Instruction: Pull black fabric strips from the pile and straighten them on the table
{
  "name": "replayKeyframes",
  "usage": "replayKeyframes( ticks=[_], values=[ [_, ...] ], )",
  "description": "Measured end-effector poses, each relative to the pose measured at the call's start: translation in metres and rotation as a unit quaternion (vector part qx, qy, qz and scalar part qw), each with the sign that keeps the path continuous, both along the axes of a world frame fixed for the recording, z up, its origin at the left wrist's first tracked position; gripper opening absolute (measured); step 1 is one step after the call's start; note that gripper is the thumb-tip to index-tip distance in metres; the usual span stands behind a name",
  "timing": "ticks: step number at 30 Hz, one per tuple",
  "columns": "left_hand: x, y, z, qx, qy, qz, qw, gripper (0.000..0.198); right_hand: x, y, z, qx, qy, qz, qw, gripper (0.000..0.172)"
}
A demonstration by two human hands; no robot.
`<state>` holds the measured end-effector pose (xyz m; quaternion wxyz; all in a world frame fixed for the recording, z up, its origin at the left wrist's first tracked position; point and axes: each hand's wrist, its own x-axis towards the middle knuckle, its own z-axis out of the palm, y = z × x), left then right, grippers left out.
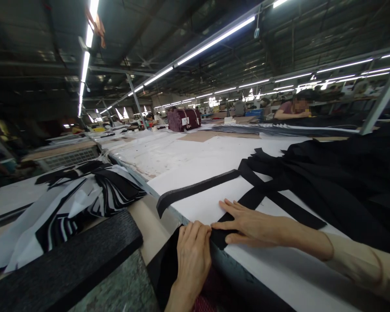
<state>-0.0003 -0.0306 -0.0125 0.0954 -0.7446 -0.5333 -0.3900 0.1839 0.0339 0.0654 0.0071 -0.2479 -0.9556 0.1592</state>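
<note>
A black fabric strip (248,199) runs across the white table top (195,151) to its near edge. My right hand (251,223) lies on this strip with the fingers spread, palm down. At the edge, my left hand (195,249) has its fingers curled over black fabric, and dark cloth (169,264) hangs below and beside it. The fingertips of both hands nearly meet at the edge. Farther along, another black strip (201,187) lies on the white surface, its end drooping over the edge.
A large heap of black fabric (341,173) covers the table's right side. On the left are fanned black and white pieces (94,195) and a dark padded block (68,260). A maroon bundle (184,119) stands farther back. A person (290,108) works at the far right.
</note>
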Motion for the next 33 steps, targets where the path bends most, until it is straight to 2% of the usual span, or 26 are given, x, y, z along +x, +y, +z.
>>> replayKeyframes(
  ticks=[4,7,11,13,15,18,22,25,29,30,31,33],
  values=[
    [-0.003,0.001,-0.002,-0.028,-0.042,-0.007,0.999,0.021,-0.003,-0.002,-0.009,-0.009,0.073,0.071,0.995,0.045],
    [-0.006,0.003,-0.002,-0.081,-0.127,-0.039,0.988,0.020,-0.004,-0.001,-0.014,-0.017,0.090,0.091,0.992,0.047],
    [-0.015,0.005,-0.005,-0.165,-0.312,-0.072,0.933,0.023,-0.004,-0.002,-0.016,-0.018,0.090,0.070,0.993,0.047],
    [-0.024,0.008,-0.008,-0.164,-0.381,-0.056,0.908,0.025,-0.003,-0.003,-0.016,-0.017,0.090,0.066,0.994,0.047],
    [-0.034,0.012,-0.009,-0.139,-0.402,-0.023,0.905,0.026,-0.004,-0.005,-0.015,-0.014,0.090,0.068,0.994,0.046],
    [-0.045,0.025,0.001,-0.097,-0.344,0.004,0.934,0.023,-0.005,-0.009,-0.017,-0.004,0.081,0.059,0.995,0.043],
    [-0.038,0.062,0.022,-0.093,-0.112,0.001,0.989,0.025,-0.006,-0.014,-0.023,0.038,0.097,0.063,0.993,0.034],
    [-0.024,0.095,0.029,-0.126,0.018,-0.026,0.992,0.029,-0.005,-0.019,-0.021,0.053,0.113,0.111,0.986,0.036],
    [-0.020,0.118,0.028,-0.155,0.077,-0.043,0.984,0.033,-0.004,-0.024,-0.010,-0.034,0.132,0.223,0.965,0.040],
    [-0.025,0.119,0.027,-0.158,0.088,-0.035,0.983,0.034,-0.004,-0.024,-0.009,-0.049,0.150,0.217,0.963,0.040],
    [-0.030,0.119,0.027,-0.159,0.096,-0.024,0.982,0.035,-0.005,-0.022,-0.009,-0.044,0.176,0.183,0.966,0.038],
    [-0.043,0.116,0.029,-0.158,0.109,0.004,0.981,0.034,-0.006,-0.015,-0.014,0.027,0.216,0.052,0.975,0.036]
  ],
)
